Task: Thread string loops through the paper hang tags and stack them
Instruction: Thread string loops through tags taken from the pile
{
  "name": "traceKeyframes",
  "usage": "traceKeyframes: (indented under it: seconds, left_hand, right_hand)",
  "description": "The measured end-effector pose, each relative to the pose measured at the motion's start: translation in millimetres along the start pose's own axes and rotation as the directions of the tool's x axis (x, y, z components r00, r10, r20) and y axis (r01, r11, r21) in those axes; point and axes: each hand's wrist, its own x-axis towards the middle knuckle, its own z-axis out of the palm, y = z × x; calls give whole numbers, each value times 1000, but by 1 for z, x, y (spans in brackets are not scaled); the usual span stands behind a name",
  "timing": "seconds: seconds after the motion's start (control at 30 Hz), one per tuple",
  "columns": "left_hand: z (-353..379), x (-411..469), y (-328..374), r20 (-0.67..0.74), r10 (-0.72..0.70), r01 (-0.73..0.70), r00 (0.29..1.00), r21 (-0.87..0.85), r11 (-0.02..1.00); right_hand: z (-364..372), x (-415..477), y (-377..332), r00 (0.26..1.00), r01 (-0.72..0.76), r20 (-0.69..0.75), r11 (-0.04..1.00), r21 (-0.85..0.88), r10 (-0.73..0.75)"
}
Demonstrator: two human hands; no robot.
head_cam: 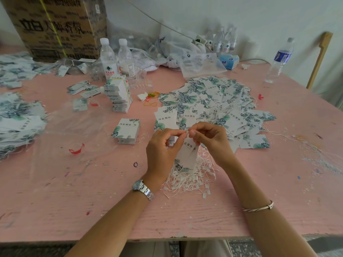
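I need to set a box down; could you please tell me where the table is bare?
Bare along the table's front edge, left of the left hand and right of the right hand. Crowded: string pile, tag heap.

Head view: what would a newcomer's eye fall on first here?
The left hand and right hand meet at the centre, pinching the top of a white hang tag above a tangle of white string loops. Behind them a wide heap of leaf-printed tags spreads over the pink table.
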Motion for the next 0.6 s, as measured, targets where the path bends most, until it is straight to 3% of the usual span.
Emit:
traceKeyframes:
  seconds: [0.6]
  left_hand:
    - [0,1,-4,9,182,-181,983,172,968]
  right_hand:
    - [-1,0,1,999,2,43,1000,0,-2]
